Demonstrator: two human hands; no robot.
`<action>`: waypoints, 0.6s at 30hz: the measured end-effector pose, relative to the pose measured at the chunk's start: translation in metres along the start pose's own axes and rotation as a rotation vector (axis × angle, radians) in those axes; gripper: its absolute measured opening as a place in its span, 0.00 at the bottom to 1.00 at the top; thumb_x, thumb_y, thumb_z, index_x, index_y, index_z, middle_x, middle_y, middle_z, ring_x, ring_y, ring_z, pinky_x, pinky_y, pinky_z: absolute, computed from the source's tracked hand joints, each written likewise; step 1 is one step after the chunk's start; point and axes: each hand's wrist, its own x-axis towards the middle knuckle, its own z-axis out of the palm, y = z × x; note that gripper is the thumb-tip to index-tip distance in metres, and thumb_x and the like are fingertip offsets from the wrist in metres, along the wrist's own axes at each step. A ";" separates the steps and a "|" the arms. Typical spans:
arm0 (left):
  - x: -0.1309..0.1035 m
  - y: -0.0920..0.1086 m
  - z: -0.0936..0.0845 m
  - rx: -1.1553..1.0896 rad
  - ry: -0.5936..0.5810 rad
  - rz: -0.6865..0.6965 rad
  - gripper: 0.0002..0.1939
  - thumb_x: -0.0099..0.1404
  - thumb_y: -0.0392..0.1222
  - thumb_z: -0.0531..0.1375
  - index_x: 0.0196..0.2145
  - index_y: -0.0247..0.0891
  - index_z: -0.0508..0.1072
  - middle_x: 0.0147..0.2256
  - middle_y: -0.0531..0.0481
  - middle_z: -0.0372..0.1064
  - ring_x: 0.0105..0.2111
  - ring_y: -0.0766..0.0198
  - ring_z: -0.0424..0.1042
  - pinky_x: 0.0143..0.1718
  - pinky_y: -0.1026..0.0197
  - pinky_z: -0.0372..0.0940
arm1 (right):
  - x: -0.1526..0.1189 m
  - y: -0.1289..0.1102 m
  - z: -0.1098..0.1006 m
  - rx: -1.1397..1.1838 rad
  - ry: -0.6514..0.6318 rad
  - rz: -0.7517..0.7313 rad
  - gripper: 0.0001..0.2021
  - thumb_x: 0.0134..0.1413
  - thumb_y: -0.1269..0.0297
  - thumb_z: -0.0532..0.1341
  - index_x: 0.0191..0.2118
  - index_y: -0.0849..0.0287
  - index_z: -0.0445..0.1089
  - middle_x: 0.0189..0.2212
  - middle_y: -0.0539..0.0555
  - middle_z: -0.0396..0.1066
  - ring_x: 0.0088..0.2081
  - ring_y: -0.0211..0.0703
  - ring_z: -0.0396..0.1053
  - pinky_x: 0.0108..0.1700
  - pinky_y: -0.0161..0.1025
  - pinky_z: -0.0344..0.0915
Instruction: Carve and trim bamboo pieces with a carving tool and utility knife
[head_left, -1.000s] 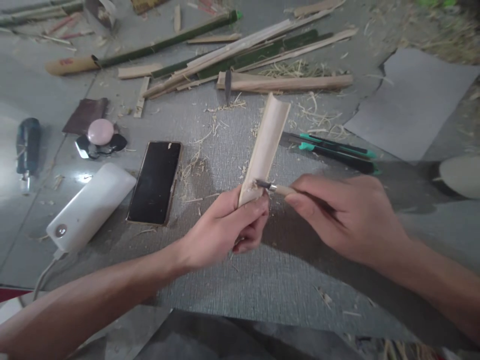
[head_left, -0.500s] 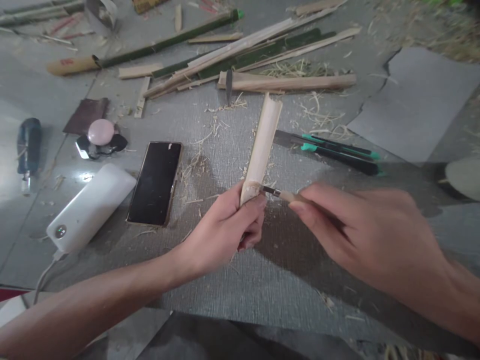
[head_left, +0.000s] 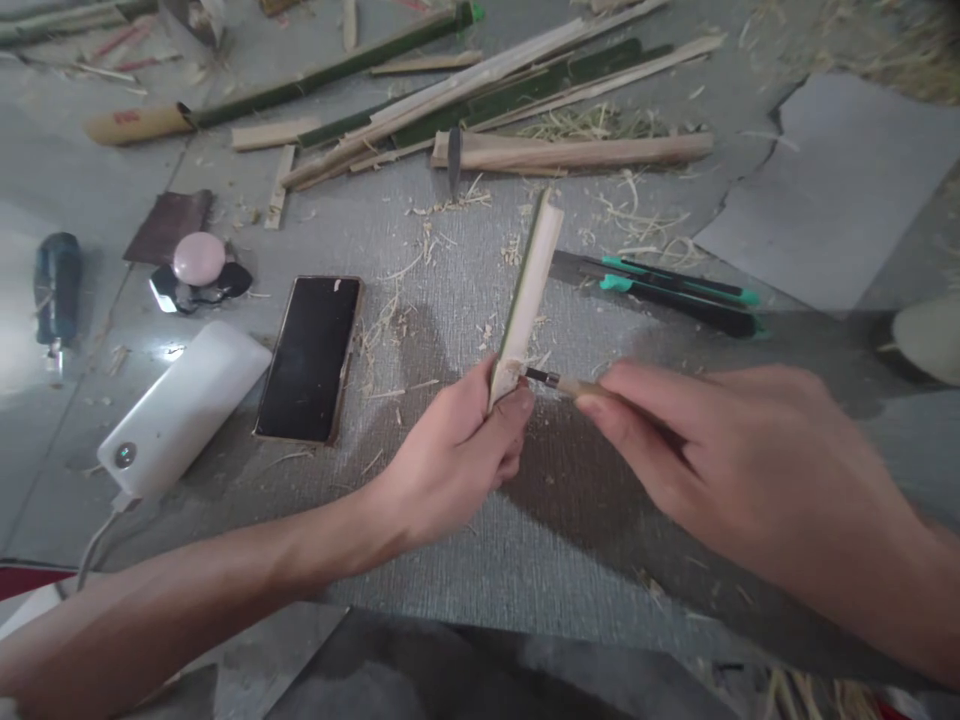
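Note:
My left hand (head_left: 472, 430) is closed around the lower end of a split bamboo piece (head_left: 531, 280), pale on the inner face with a green outer edge. The piece slants up and away from me. In my right hand (head_left: 720, 450) is a carving knife (head_left: 574, 386) with a light wooden handle and a short dark blade. The blade's tip touches the pale inner face just above my left thumb, where the wood looks roughened. My right fingers wrap the handle, and most of it is hidden in the palm.
Two utility knives (head_left: 675, 290) lie beyond the bamboo. A wooden mallet or hammer (head_left: 570, 152) and several bamboo strips (head_left: 480, 75) lie at the back. On the left are a phone (head_left: 309, 358), a white power bank (head_left: 184, 410) and a blue-handled tool (head_left: 58, 290). White paper (head_left: 840, 190) lies right.
The bamboo piece has rolled in my left hand, so more of its green outer edge shows. The knife tip stays at the same spot. The view has shifted slightly.

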 end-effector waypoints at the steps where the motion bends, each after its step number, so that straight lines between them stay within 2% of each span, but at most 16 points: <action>1: 0.000 0.000 0.000 -0.003 -0.003 -0.003 0.21 0.83 0.51 0.74 0.38 0.46 0.68 0.26 0.59 0.59 0.24 0.69 0.59 0.26 0.58 0.53 | 0.000 0.000 0.000 0.003 -0.006 0.002 0.24 0.88 0.56 0.60 0.32 0.48 0.61 0.17 0.44 0.55 0.19 0.41 0.50 0.27 0.45 0.43; 5: -0.001 0.001 0.001 -0.025 0.001 -0.012 0.22 0.82 0.52 0.75 0.37 0.45 0.68 0.25 0.59 0.58 0.23 0.70 0.58 0.25 0.58 0.51 | 0.001 0.001 0.001 0.031 -0.009 -0.005 0.23 0.87 0.57 0.60 0.32 0.48 0.61 0.17 0.44 0.55 0.19 0.40 0.51 0.28 0.45 0.43; 9: -0.002 0.008 0.001 -0.009 0.004 -0.074 0.22 0.83 0.50 0.74 0.38 0.44 0.67 0.25 0.62 0.58 0.24 0.73 0.56 0.25 0.63 0.51 | 0.003 0.003 0.003 0.079 -0.023 -0.011 0.21 0.86 0.59 0.61 0.32 0.48 0.62 0.18 0.43 0.55 0.20 0.41 0.53 0.28 0.45 0.45; 14: 0.002 0.012 0.001 -0.017 -0.103 -0.093 0.27 0.80 0.49 0.78 0.37 0.45 0.63 0.25 0.66 0.58 0.22 0.76 0.55 0.22 0.68 0.52 | 0.002 0.006 0.010 0.097 -0.014 -0.015 0.22 0.86 0.58 0.61 0.32 0.48 0.63 0.18 0.43 0.55 0.20 0.41 0.54 0.29 0.45 0.45; 18: 0.004 0.012 0.001 -0.026 -0.116 -0.099 0.30 0.80 0.50 0.78 0.33 0.44 0.62 0.23 0.66 0.55 0.21 0.78 0.53 0.21 0.69 0.51 | -0.003 0.010 0.020 0.111 0.017 0.014 0.22 0.88 0.57 0.59 0.33 0.48 0.65 0.19 0.43 0.55 0.21 0.42 0.54 0.31 0.46 0.45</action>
